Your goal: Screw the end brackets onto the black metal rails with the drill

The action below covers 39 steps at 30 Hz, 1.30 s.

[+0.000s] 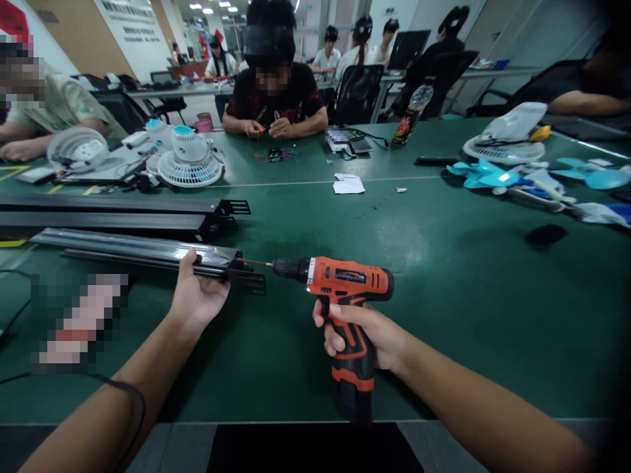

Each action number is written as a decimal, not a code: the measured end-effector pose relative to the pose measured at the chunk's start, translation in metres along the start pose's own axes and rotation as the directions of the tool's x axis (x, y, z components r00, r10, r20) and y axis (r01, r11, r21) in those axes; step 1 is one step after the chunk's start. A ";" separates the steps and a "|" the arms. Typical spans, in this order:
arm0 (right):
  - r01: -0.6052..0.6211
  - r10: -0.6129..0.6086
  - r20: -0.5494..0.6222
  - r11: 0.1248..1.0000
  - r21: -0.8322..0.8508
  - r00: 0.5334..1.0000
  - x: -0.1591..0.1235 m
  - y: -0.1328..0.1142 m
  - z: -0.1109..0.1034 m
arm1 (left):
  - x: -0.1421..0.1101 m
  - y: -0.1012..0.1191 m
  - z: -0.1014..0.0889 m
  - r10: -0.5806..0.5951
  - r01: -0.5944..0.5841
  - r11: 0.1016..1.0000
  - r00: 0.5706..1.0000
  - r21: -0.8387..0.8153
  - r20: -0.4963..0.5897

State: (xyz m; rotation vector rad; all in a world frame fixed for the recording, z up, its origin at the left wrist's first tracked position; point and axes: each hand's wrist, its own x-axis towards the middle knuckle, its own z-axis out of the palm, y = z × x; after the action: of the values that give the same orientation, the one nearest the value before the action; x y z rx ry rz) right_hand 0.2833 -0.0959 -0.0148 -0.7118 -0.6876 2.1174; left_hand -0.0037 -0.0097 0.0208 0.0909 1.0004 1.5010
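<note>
My right hand (367,332) is wrapped round the handle of an orange and black cordless drill (345,279), forefinger at its trigger. The drill lies level, and its long thin bit (256,262) points left to the end of a black metal rail (133,248). Whether the tip sits in a screw is too small to tell. My left hand (200,292) grips that rail near its right end, thumb on top and fingers beneath. A slotted black bracket (249,281) sticks out of the rail's end, below the bit.
More black rails (108,220) lie just behind. Fan parts (190,161) stand at the back left, blue fan blades (486,174) at the right. White paper (348,184) and a bottle (411,118) are farther back. A person (276,85) sits opposite, handling small parts. A black cable (133,394) crosses my left forearm.
</note>
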 end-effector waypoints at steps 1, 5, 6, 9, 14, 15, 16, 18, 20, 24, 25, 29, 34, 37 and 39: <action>-0.002 0.002 0.003 1.000 -0.001 1.000 0.000 0.000 0.000 | 0.000 0.000 0.000 0.000 0.000 1.000 1.000 0.000 0.003; -0.030 0.030 0.017 1.000 0.010 0.999 -0.001 -0.003 0.002 | -0.001 0.000 0.000 -0.001 0.001 1.000 1.000 0.000 0.019; -0.033 0.033 0.015 0.999 0.013 0.999 -0.001 -0.004 0.002 | -0.001 0.000 0.000 -0.001 0.001 1.000 1.000 -0.001 0.023; -0.024 0.024 -0.001 0.999 0.020 1.000 -0.001 -0.004 0.004 | -0.001 0.000 0.001 -0.011 0.012 1.000 1.000 -0.005 0.023; -0.014 0.015 -0.014 1.000 0.025 1.000 0.000 -0.002 0.004 | -0.005 0.000 0.004 -0.006 0.006 1.000 1.000 -0.010 0.010; -0.015 0.016 -0.015 1.000 0.026 1.000 0.000 -0.002 0.003 | -0.005 0.000 0.004 -0.003 0.003 1.000 1.000 -0.007 0.016; -0.017 0.018 -0.018 1.000 0.026 1.000 0.000 -0.002 0.003 | -0.005 0.000 0.004 -0.003 0.003 1.000 1.000 -0.003 0.020; -0.017 0.018 -0.019 0.999 0.027 1.000 0.001 -0.002 0.002 | -0.005 0.000 0.004 -0.003 0.003 1.000 1.000 0.007 0.022; -0.015 0.015 -0.018 1.000 0.027 1.000 0.001 -0.001 0.001 | -0.004 0.000 0.004 -0.007 0.006 1.000 1.000 0.011 0.009; -0.004 0.004 0.008 0.999 0.038 1.000 0.001 0.000 -0.001 | -0.003 0.000 0.002 -0.020 0.020 1.000 1.000 0.010 0.011; -0.003 0.002 0.016 0.999 0.045 1.000 0.001 0.000 -0.002 | -0.002 0.000 0.002 -0.025 0.025 1.000 1.000 0.012 0.014; -0.010 0.009 0.024 0.999 0.052 1.000 0.001 -0.001 -0.001 | 0.002 0.000 -0.002 -0.031 0.031 0.999 0.999 0.011 0.008; -0.025 0.025 0.016 0.998 0.049 1.000 0.001 -0.002 -0.001 | 0.002 -0.001 -0.001 -0.019 0.019 1.000 1.000 0.010 -0.003; -0.038 0.035 0.034 0.997 0.069 0.999 0.001 -0.001 -0.002 | 0.001 -0.001 0.001 -0.026 0.026 1.000 0.999 0.015 -0.020; -0.041 0.038 0.039 0.996 0.078 0.999 0.001 -0.001 -0.003 | 0.000 -0.001 0.002 -0.030 0.030 0.999 0.999 0.016 -0.021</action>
State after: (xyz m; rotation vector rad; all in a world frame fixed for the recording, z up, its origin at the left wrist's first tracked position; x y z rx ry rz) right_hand 0.2857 -0.0938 -0.0162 -0.6488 -0.6109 2.1861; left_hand -0.0019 -0.0091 0.0219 0.0713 1.0266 1.4698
